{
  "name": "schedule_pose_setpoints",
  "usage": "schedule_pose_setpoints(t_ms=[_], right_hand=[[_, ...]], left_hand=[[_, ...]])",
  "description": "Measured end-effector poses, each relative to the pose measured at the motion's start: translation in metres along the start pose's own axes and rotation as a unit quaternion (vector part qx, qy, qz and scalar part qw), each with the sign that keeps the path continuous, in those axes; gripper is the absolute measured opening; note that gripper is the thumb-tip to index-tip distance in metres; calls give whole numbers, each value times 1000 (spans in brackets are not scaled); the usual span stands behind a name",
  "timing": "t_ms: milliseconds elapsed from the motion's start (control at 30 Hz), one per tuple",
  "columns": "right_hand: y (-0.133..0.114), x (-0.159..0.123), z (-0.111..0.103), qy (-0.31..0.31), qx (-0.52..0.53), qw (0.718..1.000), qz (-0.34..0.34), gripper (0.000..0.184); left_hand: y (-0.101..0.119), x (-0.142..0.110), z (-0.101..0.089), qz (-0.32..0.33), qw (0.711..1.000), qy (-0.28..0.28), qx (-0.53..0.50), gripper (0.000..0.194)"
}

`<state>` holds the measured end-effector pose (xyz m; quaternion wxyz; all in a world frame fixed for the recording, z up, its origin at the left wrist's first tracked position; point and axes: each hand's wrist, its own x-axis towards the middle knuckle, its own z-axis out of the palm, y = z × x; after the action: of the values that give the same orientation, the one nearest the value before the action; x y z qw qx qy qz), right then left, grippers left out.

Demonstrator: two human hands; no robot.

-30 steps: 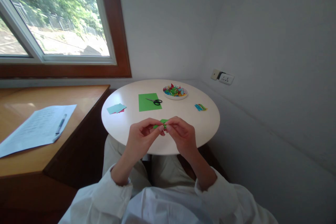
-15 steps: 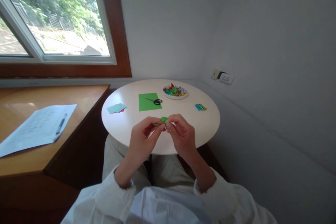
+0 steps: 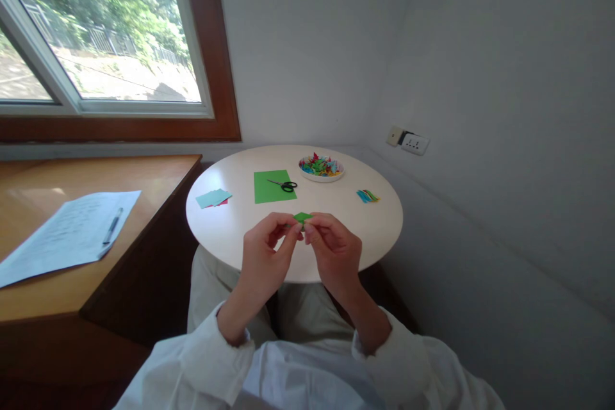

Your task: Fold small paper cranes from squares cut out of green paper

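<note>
Over the near edge of the round white table (image 3: 230, 230), both my hands pinch a small folded piece of green paper (image 3: 302, 217). My left hand (image 3: 266, 253) grips its left side with thumb and fingers closed. My right hand (image 3: 334, 250) holds its right side, fingers curled. Most of the paper is hidden between the fingertips. Farther back on the table lie a green paper sheet (image 3: 271, 189) with black scissors (image 3: 285, 185) on its right edge.
A white dish (image 3: 321, 168) of small coloured folded pieces sits at the back. Coloured strips (image 3: 368, 196) lie to the right, teal and pink paper pieces (image 3: 213, 198) to the left. A wooden ledge (image 3: 158, 179) at left bears a paper sheet (image 3: 67, 234) with a pen (image 3: 112, 226).
My hands have shifted slightly on the green paper, and the fingers have closed tighter around it. Nothing on the table moved.
</note>
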<state>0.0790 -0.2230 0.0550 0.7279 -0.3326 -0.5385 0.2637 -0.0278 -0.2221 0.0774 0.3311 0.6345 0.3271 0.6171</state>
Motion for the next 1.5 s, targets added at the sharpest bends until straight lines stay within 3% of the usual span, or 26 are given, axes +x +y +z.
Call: schedule_pose_setpoints(t_ms=[433,633,1100,1500], right_hand=[[2,-1,1,19,15,1000,20,3],[1,3,1,26,20,998,44,4],[-4,11,-6,11,13,996,84,14],[-7,18,-12,-43,40,988,141,22]], left_hand=[[-3,2,-2,-7,1000,4,-7,3],[-1,5,-4,-45,998,2,-32,6],[0,9,-7,-86,991,-33,-101,23],[-2,10,-14,-144,973,-75,-163,32]])
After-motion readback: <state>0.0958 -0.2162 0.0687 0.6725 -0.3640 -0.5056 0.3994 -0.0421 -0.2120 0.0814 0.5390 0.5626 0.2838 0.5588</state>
